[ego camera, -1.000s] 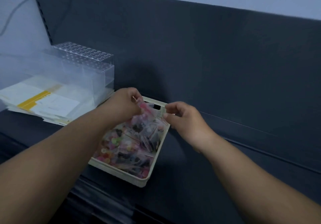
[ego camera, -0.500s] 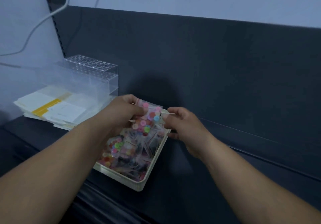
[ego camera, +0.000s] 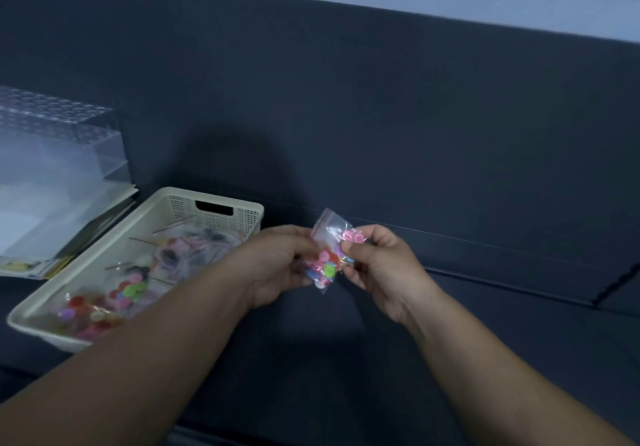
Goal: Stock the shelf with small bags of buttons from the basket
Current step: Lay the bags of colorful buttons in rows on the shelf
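A cream plastic basket (ego camera: 162,210) stands on the dark shelf (ego camera: 485,324) at the left, holding several clear bags of coloured buttons (ego camera: 128,289). To the right of the basket, above the shelf, both hands hold one small clear bag of buttons (ego camera: 329,258) with a red zip strip. My left hand (ego camera: 277,265) grips its left side. My right hand (ego camera: 377,265) pinches its right side between thumb and fingers. The bag stands roughly upright between them.
A clear acrylic rack (ego camera: 55,127) stands at the far left on a stack of flat paper packs (ego camera: 52,224). The shelf's dark back panel (ego camera: 381,116) rises behind everything. A seam in the shelf surface (ego camera: 609,286) shows at the right.
Both hands lifted one bag out of the basket and carried it right, clear of the basket's rim. The camera view swung to the right, so the basket now lies left of the hands.
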A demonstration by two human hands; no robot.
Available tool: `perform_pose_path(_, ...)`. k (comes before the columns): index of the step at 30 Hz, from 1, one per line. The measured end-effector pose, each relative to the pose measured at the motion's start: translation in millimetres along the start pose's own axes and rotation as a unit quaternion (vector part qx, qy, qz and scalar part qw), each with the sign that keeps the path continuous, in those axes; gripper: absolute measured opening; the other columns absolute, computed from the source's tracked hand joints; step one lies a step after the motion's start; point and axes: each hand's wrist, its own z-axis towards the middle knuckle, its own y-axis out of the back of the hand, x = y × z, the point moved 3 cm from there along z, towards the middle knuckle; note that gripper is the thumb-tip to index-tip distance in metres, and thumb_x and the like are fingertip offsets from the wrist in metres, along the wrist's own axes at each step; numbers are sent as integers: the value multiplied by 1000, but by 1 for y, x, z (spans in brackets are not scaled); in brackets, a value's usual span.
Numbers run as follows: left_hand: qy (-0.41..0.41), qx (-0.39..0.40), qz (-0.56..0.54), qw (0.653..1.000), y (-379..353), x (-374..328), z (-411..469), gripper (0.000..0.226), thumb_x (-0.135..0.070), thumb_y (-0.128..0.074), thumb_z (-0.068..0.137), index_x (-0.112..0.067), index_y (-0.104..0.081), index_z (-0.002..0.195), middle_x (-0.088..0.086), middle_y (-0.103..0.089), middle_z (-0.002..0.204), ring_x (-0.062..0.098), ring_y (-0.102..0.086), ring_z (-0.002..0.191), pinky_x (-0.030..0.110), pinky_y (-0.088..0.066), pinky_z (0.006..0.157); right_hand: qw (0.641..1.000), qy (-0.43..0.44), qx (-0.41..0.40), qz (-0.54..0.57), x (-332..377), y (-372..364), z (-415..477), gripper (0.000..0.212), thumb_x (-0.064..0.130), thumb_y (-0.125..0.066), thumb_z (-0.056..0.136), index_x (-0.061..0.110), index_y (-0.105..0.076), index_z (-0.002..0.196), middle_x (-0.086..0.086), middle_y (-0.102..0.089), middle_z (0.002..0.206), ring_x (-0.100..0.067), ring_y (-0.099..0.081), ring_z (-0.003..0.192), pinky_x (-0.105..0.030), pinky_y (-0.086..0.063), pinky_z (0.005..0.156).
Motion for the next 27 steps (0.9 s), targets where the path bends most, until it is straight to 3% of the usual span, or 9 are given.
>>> perform_pose_path(5, -10, -23, 67, 997, -8, 8, 5, 25, 11, -52, 84, -11, -62, 93, 9, -70, 83, 16, -66, 66, 26, -53, 52, 999, -7, -12, -36, -7, 18, -2, 10, 6, -61, 88, 15, -58, 85, 1, -68, 78, -11, -65, 67, -24, -51, 60)
perform_pose_path(8, -17, -55, 65, 996, -5, 12, 7, 25, 12, -54, 82, -11, -62, 89, 8, -69, 83, 16, -65, 65, 23, -51, 48, 996, -5, -61, -63, -12, 29, 1, 8, 8, -62, 87, 15, -60, 82, 0, -63, 76, -9, -53, 62, -23, -43, 58)
perform_pose_path(15, -8, -130, 24, 991, 10, 24, 7, 23, 13, -51, 84, -9, -59, 87, 13, -67, 83, 20, -62, 67, 27, -55, 48, 988, -109, -101, 46, -38, 31, 17, 9, 1, -59, 88, 10, -54, 88, -6, -68, 78, -12, -55, 60, -20, -51, 49)
perform_pose_path(17, -13, -145, 15, 989, 16, 24, 6, 25, 13, -49, 86, -10, -57, 85, 11, -65, 80, 19, -61, 66, 26, -55, 46, 987, -122, -92, -46, -42, 27, 19, 1, 7, -56, 92, 6, -56, 92, -8, -63, 76, -17, -54, 61, -22, -52, 50)
perform_pose_path(19, -16, -157, 10, 987, 21, 23, 6, 25, 13, -47, 87, -10, -57, 85, 10, -65, 81, 19, -61, 67, 25, -54, 45, 932, -63, -97, -343, -41, 37, 21, 14, 15, -54, 91, 6, -54, 102, -9, -60, 81, -24, -54, 68, -29, -48, 58)
perform_pose_path(21, -19, -167, 7, 986, 26, 23, 6, 26, 13, -47, 87, -11, -56, 84, 10, -64, 80, 19, -61, 67, 25, -54, 45, 804, 53, -105, -583, -37, 45, 19, 17, 17, -49, 90, 9, -55, 104, -6, -57, 93, -28, -56, 87, -28, -42, 69)
perform_pose_path(22, -20, -169, 5, 985, 28, 23, 6, 26, 13, -47, 86, -11, -56, 83, 10, -65, 80, 20, -61, 66, 25, -54, 45, 770, 110, -91, -622, -37, 45, 17, 18, 15, -47, 90, 10, -57, 104, -6, -57, 102, -28, -56, 97, -28, -41, 74)
perform_pose_path(24, -20, -168, 4, 986, 28, 25, 7, 26, 13, -48, 86, -11, -57, 83, 10, -65, 79, 19, -61, 66, 25, -54, 45, 747, 199, -14, -634, -43, 42, 14, 28, 11, -46, 90, 13, -60, 113, -3, -54, 123, -26, -49, 114, -25, -41, 87)
perform_pose_path(27, -19, -163, 4, 986, 27, 26, 9, 24, 12, -49, 86, -10, -58, 85, 10, -66, 80, 19, -63, 67, 25, -53, 45, 701, 211, 104, -673, -63, 40, 17, 45, 20, -40, 95, 25, -41, 141, 5, -33, 150, -18, -29, 137, -21, -22, 109)
